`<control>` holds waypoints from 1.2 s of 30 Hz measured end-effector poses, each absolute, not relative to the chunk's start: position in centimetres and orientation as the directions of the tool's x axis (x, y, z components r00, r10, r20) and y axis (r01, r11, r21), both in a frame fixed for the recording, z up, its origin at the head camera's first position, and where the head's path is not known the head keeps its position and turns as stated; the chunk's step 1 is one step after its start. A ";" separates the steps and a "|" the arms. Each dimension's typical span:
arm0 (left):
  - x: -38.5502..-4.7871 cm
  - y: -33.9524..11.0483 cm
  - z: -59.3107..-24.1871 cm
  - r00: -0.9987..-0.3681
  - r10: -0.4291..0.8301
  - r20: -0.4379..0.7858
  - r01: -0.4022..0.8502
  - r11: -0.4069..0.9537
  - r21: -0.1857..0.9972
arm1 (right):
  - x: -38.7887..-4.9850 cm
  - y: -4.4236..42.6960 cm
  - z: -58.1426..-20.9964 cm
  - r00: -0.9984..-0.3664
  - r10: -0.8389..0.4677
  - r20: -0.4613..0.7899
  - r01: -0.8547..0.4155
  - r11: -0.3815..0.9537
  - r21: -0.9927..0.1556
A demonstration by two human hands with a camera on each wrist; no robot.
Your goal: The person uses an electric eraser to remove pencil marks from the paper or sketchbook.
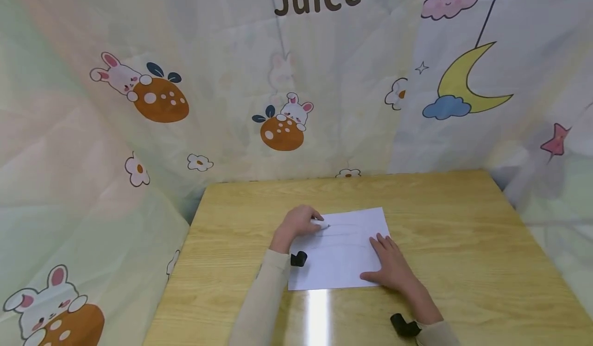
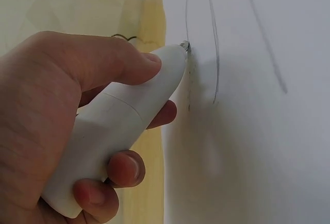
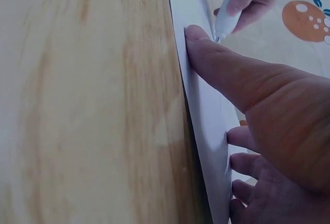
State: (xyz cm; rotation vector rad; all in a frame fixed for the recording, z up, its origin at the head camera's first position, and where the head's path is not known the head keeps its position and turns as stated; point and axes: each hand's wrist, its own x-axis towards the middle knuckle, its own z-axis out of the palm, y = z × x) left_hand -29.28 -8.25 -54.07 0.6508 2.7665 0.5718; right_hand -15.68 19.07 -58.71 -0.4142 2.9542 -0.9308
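Note:
My left hand [image 1: 300, 221] grips a thick white electric eraser [image 2: 121, 116], thumb along its upper side and fingers curled beneath. The eraser's small tip meets one of several grey pencil lines on a white sheet of paper [image 1: 333, 269]. Dark specks trail along the paper from that tip in the left wrist view. At the sheet's right side, my right hand [image 1: 391, 263] lies with fingers spread, pressing on the paper. In the right wrist view, the thumb [image 3: 221, 56] of that hand rests near the paper's edge, with the eraser beyond it.
The sheet lies on a light wooden table [image 1: 231, 243]. Behind it hangs a printed cloth [image 1: 222, 78] with rabbits, a moon and flowers. Black wrist devices show at the left wrist [image 1: 298, 259] and the right wrist [image 1: 404, 326]. A bright reflection crosses the table's front.

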 end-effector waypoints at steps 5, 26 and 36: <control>-29.0 -8.4 -54.4 -0.873 0.463 -0.154 0.364 0.828 0.427 | -15.2 19.4 -58.9 -0.969 -0.247 0.024 -0.219 0.805 -0.551; -29.0 -8.1 -54.5 -0.874 0.469 -0.126 0.392 0.834 0.388 | -15.6 18.9 -58.1 -0.966 -0.257 0.041 -0.240 0.819 -0.521; -29.1 -7.8 -54.5 -0.872 0.471 -0.135 0.391 0.835 0.386 | -17.2 18.3 -56.9 -0.966 -0.258 -0.027 -0.227 0.890 -0.394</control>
